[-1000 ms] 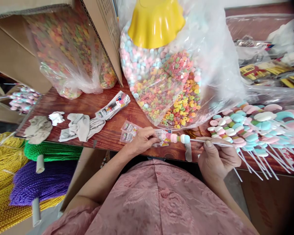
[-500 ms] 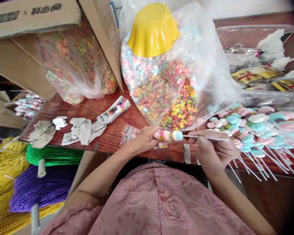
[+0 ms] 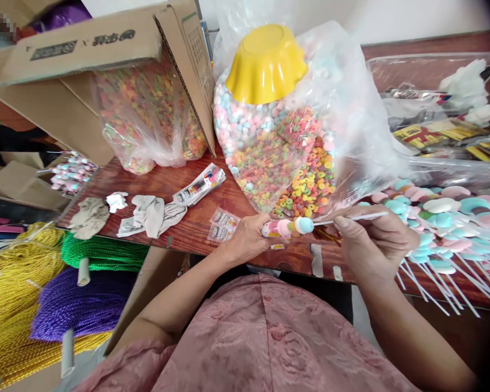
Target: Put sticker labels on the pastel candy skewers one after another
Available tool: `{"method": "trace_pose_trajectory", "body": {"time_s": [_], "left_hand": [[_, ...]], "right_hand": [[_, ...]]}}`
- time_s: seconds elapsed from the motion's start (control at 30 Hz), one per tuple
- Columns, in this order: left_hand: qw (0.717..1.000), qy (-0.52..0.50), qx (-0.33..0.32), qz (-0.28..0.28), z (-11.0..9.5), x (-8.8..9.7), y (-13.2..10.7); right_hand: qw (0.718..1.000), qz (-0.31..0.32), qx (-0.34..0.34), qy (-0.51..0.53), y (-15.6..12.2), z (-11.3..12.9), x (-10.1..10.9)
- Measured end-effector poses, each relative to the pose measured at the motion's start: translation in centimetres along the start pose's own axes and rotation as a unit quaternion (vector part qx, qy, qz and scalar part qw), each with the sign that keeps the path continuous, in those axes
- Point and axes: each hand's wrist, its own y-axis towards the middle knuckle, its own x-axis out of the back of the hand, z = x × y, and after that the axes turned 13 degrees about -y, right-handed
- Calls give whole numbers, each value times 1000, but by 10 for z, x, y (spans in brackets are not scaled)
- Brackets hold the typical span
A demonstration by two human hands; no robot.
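A marshmallow skewer (image 3: 288,227), with pink, white and blue pieces on a thin white stick, lies level between my two hands. My left hand (image 3: 249,238) is closed around its candy end, where a bit of printed wrapper shows. With thumb and fingers, my right hand (image 3: 373,239) pinches the bare white stick (image 3: 367,216). Thin gold strips (image 3: 327,235) show beside my right fingers; whether they are held or lie on the table I cannot tell. Right of that hand, many finished marshmallow skewers (image 3: 445,218) are piled with their sticks pointing toward me.
Behind my hands is a clear bag of ring gummies (image 3: 308,185) and marshmallows, topped by a yellow bowl (image 3: 265,65). A cardboard box (image 3: 191,71) holds more gummies. Gloves (image 3: 149,215) and printed labels (image 3: 222,224) lie left; cord bundles (image 3: 85,302) hang below. A plastic tray (image 3: 428,57) stands right.
The view has shifted, so everything sits further right and slightly lower. Both hands keep their hold on the skewer. The gold strips by my right fingers now show more plainly.
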Motion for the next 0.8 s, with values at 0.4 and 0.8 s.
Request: {"method": "trace_pose_trajectory", "body": {"time_s": [0.4,0.8], "left_hand": [[969,-201,50,134,-7,-5,0],[915,-362,157,86,-14,-10,6]], "right_hand": [[994,100,3,35,33,1,-7],[991,117,-54,36,22,10,-7]]}}
